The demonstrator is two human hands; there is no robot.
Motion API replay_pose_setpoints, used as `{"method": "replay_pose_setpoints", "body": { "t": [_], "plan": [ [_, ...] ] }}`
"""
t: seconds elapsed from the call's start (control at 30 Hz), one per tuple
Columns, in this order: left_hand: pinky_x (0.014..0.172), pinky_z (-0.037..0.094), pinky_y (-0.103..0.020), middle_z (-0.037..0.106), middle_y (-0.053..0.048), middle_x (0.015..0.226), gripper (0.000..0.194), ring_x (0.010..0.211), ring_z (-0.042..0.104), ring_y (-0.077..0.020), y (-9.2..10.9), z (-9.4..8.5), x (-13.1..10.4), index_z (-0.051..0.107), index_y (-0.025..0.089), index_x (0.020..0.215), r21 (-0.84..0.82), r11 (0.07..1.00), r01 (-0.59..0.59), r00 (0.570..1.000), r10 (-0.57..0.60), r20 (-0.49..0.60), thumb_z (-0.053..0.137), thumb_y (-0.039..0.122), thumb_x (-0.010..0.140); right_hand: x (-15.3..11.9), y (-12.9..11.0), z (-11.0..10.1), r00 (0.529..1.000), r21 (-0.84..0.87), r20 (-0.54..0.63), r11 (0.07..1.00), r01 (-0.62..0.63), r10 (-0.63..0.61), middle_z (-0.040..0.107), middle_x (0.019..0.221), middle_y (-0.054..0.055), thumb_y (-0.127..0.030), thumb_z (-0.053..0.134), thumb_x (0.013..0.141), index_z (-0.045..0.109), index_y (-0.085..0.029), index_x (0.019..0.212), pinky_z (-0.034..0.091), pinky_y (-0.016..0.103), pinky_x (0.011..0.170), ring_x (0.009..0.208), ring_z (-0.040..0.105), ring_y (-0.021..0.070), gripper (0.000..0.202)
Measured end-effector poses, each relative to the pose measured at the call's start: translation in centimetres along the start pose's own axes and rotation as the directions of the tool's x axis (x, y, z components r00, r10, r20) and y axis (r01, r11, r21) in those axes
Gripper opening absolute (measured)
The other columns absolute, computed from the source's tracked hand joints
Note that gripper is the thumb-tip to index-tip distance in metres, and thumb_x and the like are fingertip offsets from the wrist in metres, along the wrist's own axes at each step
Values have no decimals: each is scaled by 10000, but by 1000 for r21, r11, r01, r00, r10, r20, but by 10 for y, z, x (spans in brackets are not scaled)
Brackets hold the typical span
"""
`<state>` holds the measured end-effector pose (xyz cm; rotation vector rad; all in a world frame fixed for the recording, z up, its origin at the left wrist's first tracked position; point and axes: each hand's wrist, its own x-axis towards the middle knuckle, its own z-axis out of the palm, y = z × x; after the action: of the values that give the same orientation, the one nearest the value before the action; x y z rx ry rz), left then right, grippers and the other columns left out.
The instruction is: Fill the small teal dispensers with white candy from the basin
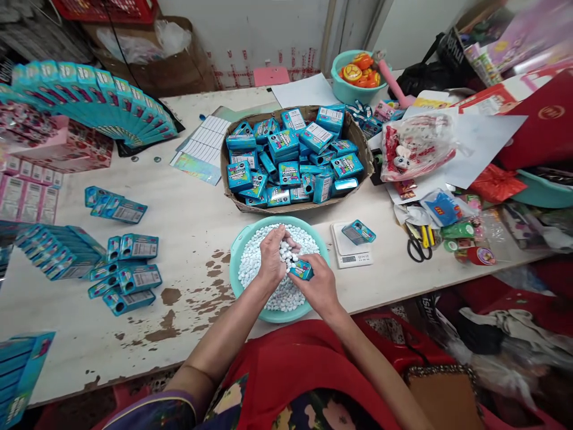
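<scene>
Over a mint-green basin full of small white candies, both my hands meet. My left hand is cupped, with a handful of the white candies in its palm. Pinched in my right hand is a small blue candy box, held against the left palm with its near end among the candies. Its opening is hidden by the fingers and candies. Right of the basin, another blue box rests on a white digital scale.
Behind the basin stands a cardboard carton heaped with blue boxes. Rows of blue boxes lie on the left. Black-handled scissors and wrapped packets lie to the right. Further back is a bowl of orange toys.
</scene>
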<state>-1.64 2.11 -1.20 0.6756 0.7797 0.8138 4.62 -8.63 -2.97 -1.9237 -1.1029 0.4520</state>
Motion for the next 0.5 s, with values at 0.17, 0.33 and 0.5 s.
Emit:
{"method": "replay_pose_setpoints", "body": {
  "t": [0.17, 0.33, 0.5],
  "plan": [
    [535, 437, -239, 550, 8, 612, 287, 545, 579, -115, 3, 1, -2, 535, 158, 662, 28, 1000, -14, 1000, 13, 22, 603, 400, 799, 2, 1, -2, 999, 70, 10, 997, -33, 33, 642, 941, 34, -283, 714, 709, 621, -235, 964, 492, 349, 811, 923, 606, 229, 276],
    [551, 440, -248, 514, 20, 513, 282, 528, 584, -132, 7, 1, -5, 532, 170, 665, 62, 997, -44, 998, 42, 41, 588, 407, 808, 0, 2, -2, 998, 134, 34, 990, -50, 46, 639, 958, 38, -309, 735, 701, 623, -232, 966, 490, 349, 823, 941, 606, 231, 298],
    [539, 430, -250, 501, 25, 472, 245, 515, 580, -141, 8, 2, -7, 568, 179, 728, 116, 991, -65, 997, 60, 43, 591, 413, 798, 0, 1, -4, 999, 167, 27, 985, -48, 44, 633, 993, 43, -292, 733, 715, 618, -245, 999, 474, 372, 861, 972, 588, 236, 310]
  ]
}}
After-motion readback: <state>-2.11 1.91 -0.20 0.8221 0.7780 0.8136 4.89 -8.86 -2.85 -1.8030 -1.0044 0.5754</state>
